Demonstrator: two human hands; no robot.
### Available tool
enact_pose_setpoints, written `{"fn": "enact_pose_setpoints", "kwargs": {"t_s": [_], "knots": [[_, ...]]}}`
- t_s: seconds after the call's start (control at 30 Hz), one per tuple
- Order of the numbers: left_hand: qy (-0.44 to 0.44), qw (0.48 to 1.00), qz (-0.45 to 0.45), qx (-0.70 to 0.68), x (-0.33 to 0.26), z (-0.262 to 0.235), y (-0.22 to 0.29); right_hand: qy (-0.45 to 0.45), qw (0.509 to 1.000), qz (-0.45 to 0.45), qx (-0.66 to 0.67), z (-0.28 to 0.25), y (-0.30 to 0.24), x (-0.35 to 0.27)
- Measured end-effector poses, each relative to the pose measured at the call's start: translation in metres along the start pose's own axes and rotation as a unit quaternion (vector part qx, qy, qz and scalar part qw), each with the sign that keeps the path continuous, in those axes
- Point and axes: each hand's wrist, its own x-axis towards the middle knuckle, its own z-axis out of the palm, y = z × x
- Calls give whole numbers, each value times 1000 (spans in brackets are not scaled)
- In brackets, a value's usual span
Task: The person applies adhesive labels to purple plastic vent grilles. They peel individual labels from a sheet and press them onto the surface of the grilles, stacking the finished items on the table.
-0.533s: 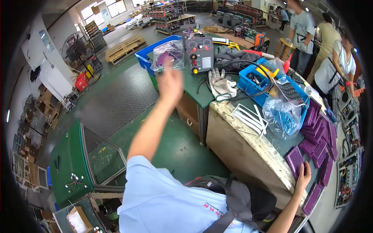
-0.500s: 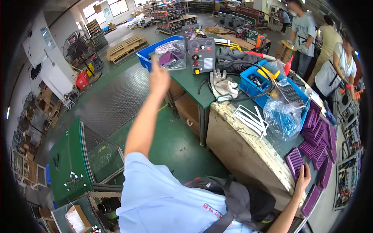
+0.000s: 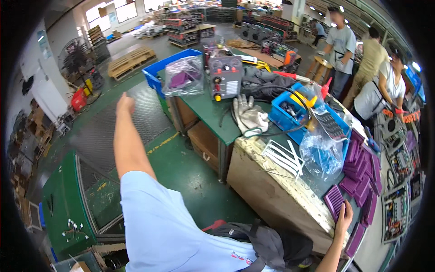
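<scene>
My left arm reaches out over the floor at the left. My left hand (image 3: 125,105) is held in the air away from the bench, mostly curled, with one digit sticking up and nothing seen in it. At the lower right, the fingers of my right hand (image 3: 345,218) curl against the near edge of a purple finned heat sink (image 3: 334,201), which lies tilted on the bench. Beside it more purple heat sinks (image 3: 358,174) lie in an overlapping pile. A clear plastic bag (image 3: 321,156) partly covers a blue bin (image 3: 342,149) just beyond them.
Farther along are white strips (image 3: 283,157), a pale work glove (image 3: 249,117), a grey boxy machine (image 3: 225,77) with knobs, and a blue crate (image 3: 154,75) with a bagged purple part. Co-workers (image 3: 342,45) stand at the far right by a line of open machine units (image 3: 395,211).
My left hand has swung left and down, away from the blue crate. The whole view has shifted slightly. My right hand stays at the same heat sink.
</scene>
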Motion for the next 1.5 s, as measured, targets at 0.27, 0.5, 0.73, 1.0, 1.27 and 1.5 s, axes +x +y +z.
{"fn": "enact_pose_setpoints", "kwargs": {"t_s": [0.27, 0.5, 0.73, 1.0, 1.27, 1.5], "knots": [[61, 953, 291, -53, 17, 36, 126, 15, 999, -23, -28, 9, -13, -1], [-31, 783, 620, 29, -204, 86, 399, 14, 1000, -2, -21, 9, -28, 3], [72, 906, 413, -61, -142, 91, 369, 2, 999, 13, 35, 3, -5, 0], [139, 990, 24, 1, 50, -2, 110, -40, 999, 33, 6, -8, 0, -9], [-3, 754, 389, -529, -73, 80, 252, -143, 978, 154, 1, -38, -73, -4], [-220, 588, 744, -229, -459, 83, 342, -71, 995, 68, 14, -38, -30, -31]]}}
